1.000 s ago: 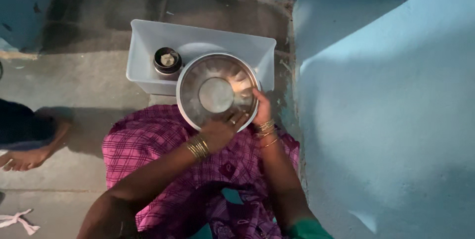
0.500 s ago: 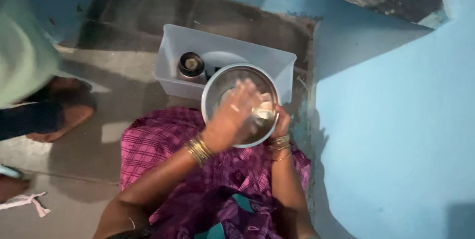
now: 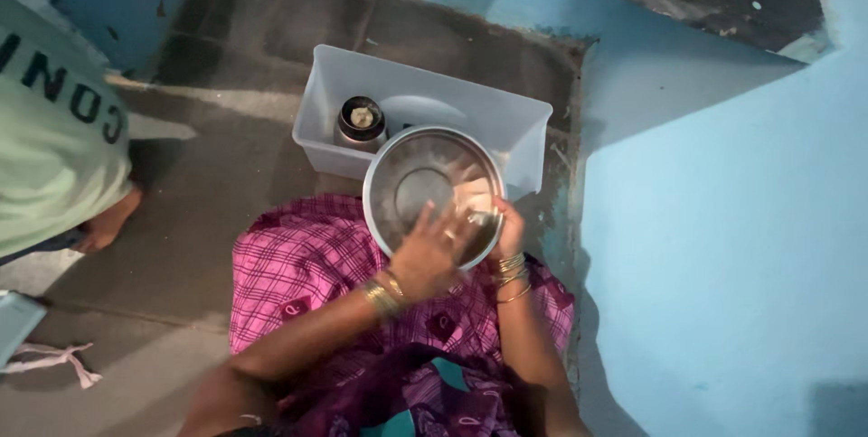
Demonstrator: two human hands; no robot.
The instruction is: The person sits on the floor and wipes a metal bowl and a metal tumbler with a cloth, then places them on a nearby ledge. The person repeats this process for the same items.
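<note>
**Both hands on the steel bowl, over the lap**

Left hand (image 3: 427,254) lies spread across the near rim of the round shiny steel bowl (image 3: 411,186), fingers reaching inside. Right hand (image 3: 506,227) clamps the bowl's right edge, thumb over the rim, beside something pale and wet I can't make out. The bowl tilts above the pink checked cloth (image 3: 298,265) on the knees. Just past it, on the grey stone floor (image 3: 217,184), sits a white rectangular plastic tub (image 3: 434,98) with a small dark metal jar (image 3: 360,121) in its left end. Another person in a pale green shirt (image 3: 50,130) stands at the floor's left edge.
</note>
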